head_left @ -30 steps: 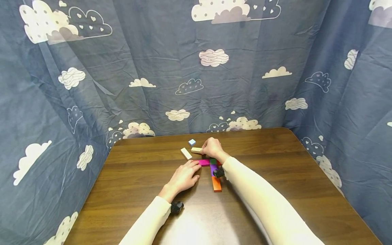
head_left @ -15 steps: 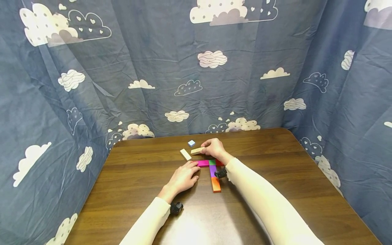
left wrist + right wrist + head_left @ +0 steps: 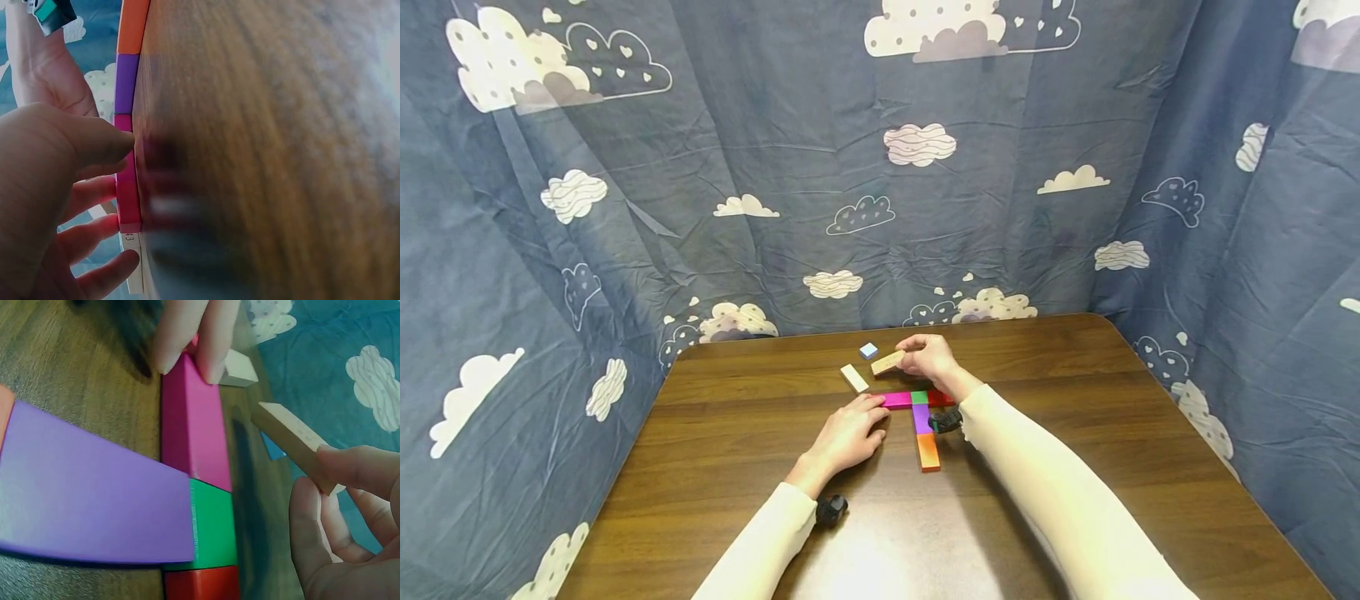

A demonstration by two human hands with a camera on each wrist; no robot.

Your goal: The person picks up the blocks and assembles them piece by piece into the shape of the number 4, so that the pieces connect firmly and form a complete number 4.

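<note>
My right hand [image 3: 931, 358] pinches a plain wooden block [image 3: 887, 362] by one end, between thumb and fingers. In the right wrist view the wooden block [image 3: 294, 440] is tilted and raised off the table. My left hand [image 3: 846, 433] rests its fingertips at the left end of a row of coloured blocks. That row has a magenta block [image 3: 897, 401], a small green block [image 3: 920, 397] and a red block [image 3: 938, 398]. From the green one, a purple block [image 3: 922, 418] and an orange block [image 3: 928, 452] run toward me, making a T shape.
Behind the row lie a cream block [image 3: 854, 378] and a small light-blue block [image 3: 868, 350]. The brown wooden table [image 3: 715, 450] ends at the back against a dark-blue curtain [image 3: 760, 125] printed with clouds.
My right hand has lifted the wooden block off the table, turned it and drawn it slightly to the right. The left hand has stayed in place.
</note>
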